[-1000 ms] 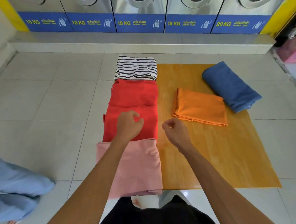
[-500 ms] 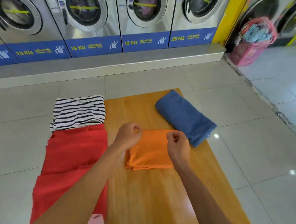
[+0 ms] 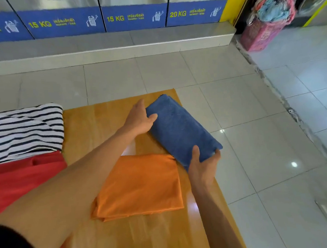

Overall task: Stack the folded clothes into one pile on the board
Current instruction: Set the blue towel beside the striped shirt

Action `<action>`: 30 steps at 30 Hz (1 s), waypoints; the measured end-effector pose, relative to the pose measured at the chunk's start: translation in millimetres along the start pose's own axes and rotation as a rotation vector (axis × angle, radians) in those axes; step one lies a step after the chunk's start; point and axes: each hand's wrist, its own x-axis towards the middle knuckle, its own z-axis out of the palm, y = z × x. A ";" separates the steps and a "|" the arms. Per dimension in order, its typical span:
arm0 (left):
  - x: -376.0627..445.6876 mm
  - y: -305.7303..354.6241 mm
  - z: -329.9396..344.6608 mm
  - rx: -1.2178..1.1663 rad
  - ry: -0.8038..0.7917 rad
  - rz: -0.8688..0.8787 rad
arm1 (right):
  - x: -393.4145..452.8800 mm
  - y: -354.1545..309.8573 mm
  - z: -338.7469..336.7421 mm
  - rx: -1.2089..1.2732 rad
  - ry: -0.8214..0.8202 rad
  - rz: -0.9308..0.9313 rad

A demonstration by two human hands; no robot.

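A wooden board (image 3: 93, 126) lies on the tiled floor. On its far right corner rests a folded blue cloth (image 3: 178, 128), partly overhanging the edge. My left hand (image 3: 139, 118) grips its far left end, and my right hand (image 3: 202, 165) clasps its near end, thumb on top. A folded orange cloth (image 3: 141, 185) lies flat in the middle of the board, just in front of the blue one. Left of the board, on the floor, sit a striped black-and-white cloth (image 3: 22, 131) and a red cloth (image 3: 17, 180).
A row of washing machines with blue labelled panels (image 3: 132, 17) stands on a raised step (image 3: 105, 44) at the back. A pink laundry basket (image 3: 266, 25) full of clothes sits at the back right. Glossy floor tiles (image 3: 267, 155) surround the board.
Both hands have left the orange cloth and reached further out to take hold of the blue cloth at its two ends. The view has shifted right and closer.
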 end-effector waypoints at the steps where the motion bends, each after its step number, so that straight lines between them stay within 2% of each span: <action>1: 5.4 -1.7 5.2 -0.029 -0.037 -0.004 | 2.0 3.3 0.3 0.032 -0.003 0.015; 6: 22.6 -14.6 11.4 -0.027 -0.119 -0.036 | 17.0 -4.5 -0.8 0.132 0.079 0.177; 9: 21.0 -19.5 9.4 -0.070 -0.139 -0.161 | 25.1 -17.0 -5.0 0.080 0.051 0.279; 12: 17.5 -32.6 13.6 -0.172 -0.106 -0.246 | 35.1 -25.6 -9.9 -0.018 -0.044 0.237; 16: 16.9 -45.9 -5.7 -0.405 -0.137 -0.331 | 55.7 -59.2 1.7 -0.022 -0.175 0.159; 20: 9.3 -66.9 -46.0 -0.615 0.034 -0.330 | 58.3 -106.1 41.5 0.006 -0.319 0.016; 25: -4.1 -110.9 -109.9 -0.712 0.269 -0.324 | 50.0 -148.8 117.8 0.083 -0.568 -0.133; 28: -4.0 -143.6 -125.2 -0.715 0.348 -0.406 | 44.5 -152.4 172.7 0.066 -0.676 -0.168; 30: -1.1 -163.0 -122.5 -0.593 0.375 -0.464 | 43.7 -143.1 202.1 0.014 -0.708 -0.183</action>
